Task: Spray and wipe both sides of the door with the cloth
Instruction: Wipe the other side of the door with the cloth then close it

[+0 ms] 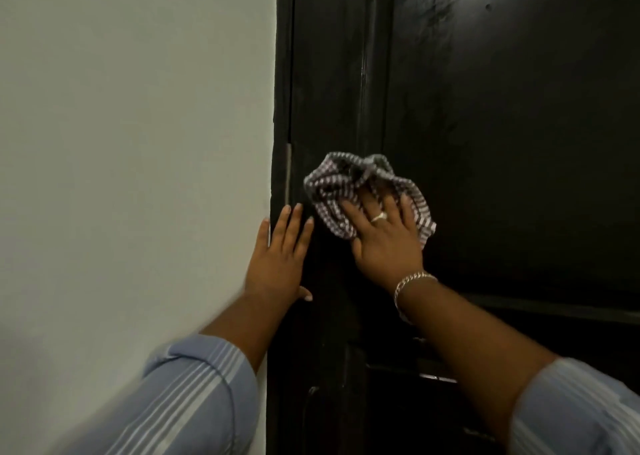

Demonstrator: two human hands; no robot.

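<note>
A pale wall (pixel 138 142) fills the left of the view, meeting the dark frame (pixel 282 108) where a metal hinge strip (pixel 288 174) shows. The person's left hand (pixel 277 267) lies flat across that edge, fingers straight and spread, holding nothing. Just beside it, the right hand (pixel 384 236) presses the bunched striped cloth (pixel 363 191) against the black door (pixel 519 142), fingers splayed over the fabric rather than curled round it. A ring (pixel 378 217) and a bracelet (pixel 412 281) catch the light. With only flat pressure on it, the cloth could slip free mid-stroke; the jewellery could scuff the finish; fingers near the hinge side could be pinched if the door swings. No spray bottle is in view.
</note>
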